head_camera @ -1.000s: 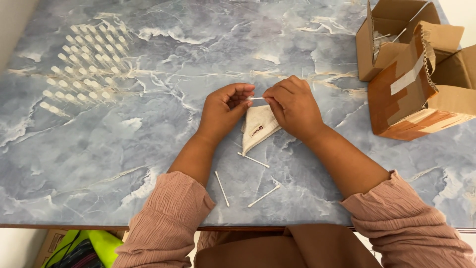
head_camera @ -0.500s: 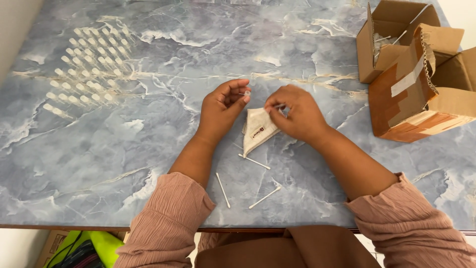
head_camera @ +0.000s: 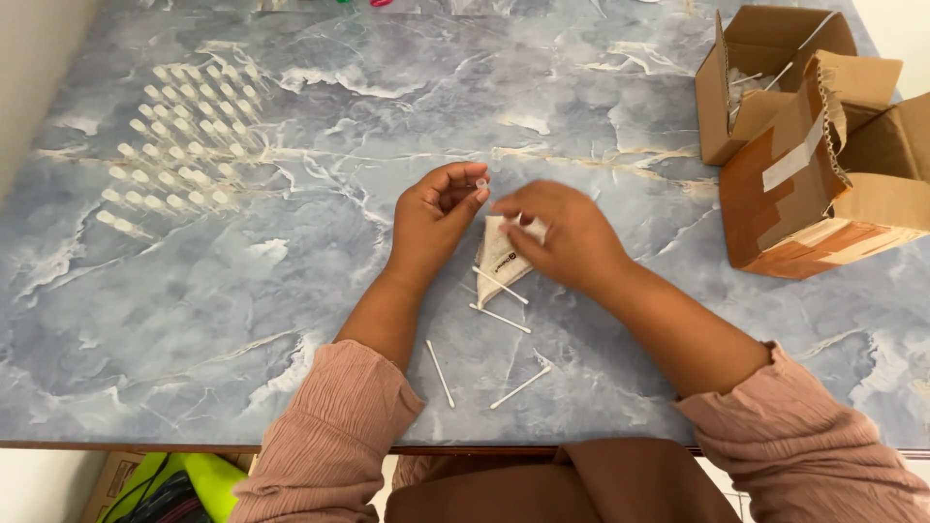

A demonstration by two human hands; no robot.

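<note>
We see a small clear tube (head_camera: 480, 183) pinched in our left hand (head_camera: 433, 218) at mid-table; our right hand (head_camera: 570, 235) grips a white paper packet (head_camera: 498, 254) just beside it. White swabs (head_camera: 500, 286) lie near the front edge. Blue marble table (head_camera: 291, 291), rows of tubes (head_camera: 179, 136) far left, cardboard boxes (head_camera: 814, 145) right, open surface between.

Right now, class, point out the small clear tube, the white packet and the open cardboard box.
small clear tube (head_camera: 480, 183), head view, its capped end.
white packet (head_camera: 499, 257), head view, its face.
open cardboard box (head_camera: 775, 208), head view, its taped side.
</note>
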